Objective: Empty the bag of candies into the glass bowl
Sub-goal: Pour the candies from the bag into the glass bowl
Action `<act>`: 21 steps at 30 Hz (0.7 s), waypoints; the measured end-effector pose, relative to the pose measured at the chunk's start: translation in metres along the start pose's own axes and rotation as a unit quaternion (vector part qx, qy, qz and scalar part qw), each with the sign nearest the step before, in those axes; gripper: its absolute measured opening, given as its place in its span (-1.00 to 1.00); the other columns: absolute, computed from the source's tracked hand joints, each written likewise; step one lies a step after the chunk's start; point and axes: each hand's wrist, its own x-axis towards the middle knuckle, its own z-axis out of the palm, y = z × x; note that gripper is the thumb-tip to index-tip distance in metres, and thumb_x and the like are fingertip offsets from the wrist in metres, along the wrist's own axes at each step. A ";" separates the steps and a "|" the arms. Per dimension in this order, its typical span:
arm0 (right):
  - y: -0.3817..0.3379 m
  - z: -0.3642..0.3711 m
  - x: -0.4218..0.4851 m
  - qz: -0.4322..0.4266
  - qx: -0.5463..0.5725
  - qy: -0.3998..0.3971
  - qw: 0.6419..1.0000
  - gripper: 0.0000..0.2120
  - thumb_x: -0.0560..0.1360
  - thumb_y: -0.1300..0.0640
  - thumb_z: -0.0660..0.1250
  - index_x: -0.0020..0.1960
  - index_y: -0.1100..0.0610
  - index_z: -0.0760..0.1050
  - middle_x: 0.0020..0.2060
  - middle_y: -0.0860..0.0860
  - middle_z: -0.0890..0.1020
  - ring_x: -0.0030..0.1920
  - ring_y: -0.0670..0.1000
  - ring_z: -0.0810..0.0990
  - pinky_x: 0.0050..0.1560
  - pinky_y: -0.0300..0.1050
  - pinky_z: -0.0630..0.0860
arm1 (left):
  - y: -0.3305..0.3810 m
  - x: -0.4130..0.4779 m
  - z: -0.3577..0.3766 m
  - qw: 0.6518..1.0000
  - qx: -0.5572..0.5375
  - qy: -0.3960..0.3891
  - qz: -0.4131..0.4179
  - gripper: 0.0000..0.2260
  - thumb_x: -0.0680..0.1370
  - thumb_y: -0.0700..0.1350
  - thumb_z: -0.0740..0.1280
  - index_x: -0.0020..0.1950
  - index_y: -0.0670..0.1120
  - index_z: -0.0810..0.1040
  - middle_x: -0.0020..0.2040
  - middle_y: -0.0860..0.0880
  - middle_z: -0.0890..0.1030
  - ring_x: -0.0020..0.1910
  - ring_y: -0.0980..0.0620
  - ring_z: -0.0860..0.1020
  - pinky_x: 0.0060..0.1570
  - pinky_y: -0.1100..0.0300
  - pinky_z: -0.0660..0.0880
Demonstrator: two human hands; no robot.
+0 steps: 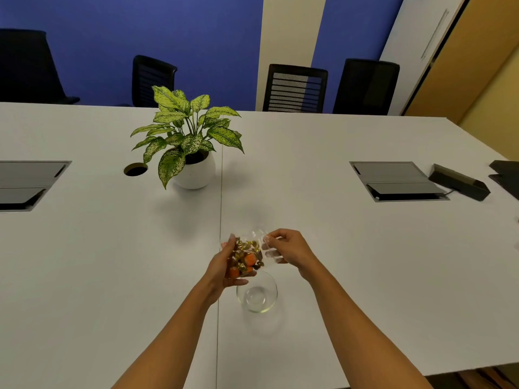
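Note:
A clear plastic bag of candies (247, 258), holding gold-wrapped and orange pieces, hangs in the air just above the far rim of the glass bowl (259, 303). The bowl stands on the white table (112, 262) and looks empty. My left hand (222, 269) cups the bag from the left and below. My right hand (286, 249) pinches the bag's clear right edge between thumb and fingers.
A potted plant (191, 153) in a white pot stands further back, left of centre. A round cable hole (135, 169) lies beside it. Recessed socket panels (393, 181) sit at both sides, a dark box (460, 182) at the right. Black chairs (295, 88) line the far edge.

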 end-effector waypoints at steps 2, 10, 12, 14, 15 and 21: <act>0.016 0.001 0.005 0.024 -0.005 0.010 1.000 -0.89 0.52 0.07 0.37 0.00 0.08 0.60 -0.08 0.06 0.73 -0.20 -0.01 0.69 -0.18 -0.14 0.56 | -0.007 0.003 -0.002 0.999 0.033 0.035 0.008 -0.41 0.47 0.35 0.16 0.24 -0.09 0.51 0.00 -0.17 0.71 -0.13 -0.12 0.72 -0.30 0.11 0.64; 0.049 0.018 0.005 0.034 0.013 0.031 0.999 -0.74 0.50 -0.11 0.36 0.06 0.03 0.56 -0.04 0.00 0.69 -0.10 0.00 0.70 -0.17 -0.15 0.57 | -0.031 0.007 -0.017 0.989 0.106 0.095 0.044 -0.61 0.50 0.29 0.21 0.15 0.05 0.48 -0.08 0.03 0.64 -0.14 0.00 0.68 -0.38 0.17 0.60; 0.056 0.021 0.004 0.025 -0.010 0.020 0.999 -0.71 0.45 0.03 0.47 0.12 0.03 0.52 -0.02 0.04 0.69 -0.05 0.02 0.68 -0.14 -0.16 0.53 | -0.035 0.007 -0.019 0.986 0.128 0.092 0.050 -0.63 0.51 0.28 0.21 0.14 0.06 0.48 -0.08 0.04 0.64 -0.13 0.00 0.68 -0.36 0.15 0.60; 0.063 0.023 0.005 0.022 -0.026 0.024 0.999 -0.67 0.43 0.17 0.49 0.14 0.04 0.50 -0.05 0.07 0.69 -0.01 0.04 0.66 -0.08 -0.13 0.55 | -0.038 0.006 -0.021 0.983 0.153 0.079 0.057 -0.63 0.51 0.27 0.22 0.16 0.07 0.48 -0.02 0.00 0.64 -0.11 0.00 0.67 -0.35 0.15 0.61; 0.066 0.023 0.006 0.024 -0.032 0.031 0.999 -0.67 0.43 0.20 0.49 0.13 0.04 0.50 -0.06 0.08 0.70 -0.01 0.04 0.67 -0.04 -0.10 0.56 | -0.038 0.006 -0.021 0.982 0.166 0.070 0.062 -0.64 0.50 0.27 0.23 0.16 0.07 0.49 0.01 -0.02 0.63 -0.10 0.01 0.66 -0.34 0.16 0.61; 0.074 0.027 0.015 0.032 -0.072 0.040 0.996 -0.68 0.40 0.22 0.51 0.12 0.08 0.53 -0.09 0.09 0.71 -0.04 0.04 0.68 0.00 -0.06 0.57 | -0.042 0.009 -0.023 0.973 0.210 0.057 0.073 -0.72 0.52 0.16 0.31 0.16 0.08 0.47 0.08 -0.03 0.59 -0.05 -0.01 0.60 -0.32 0.14 0.59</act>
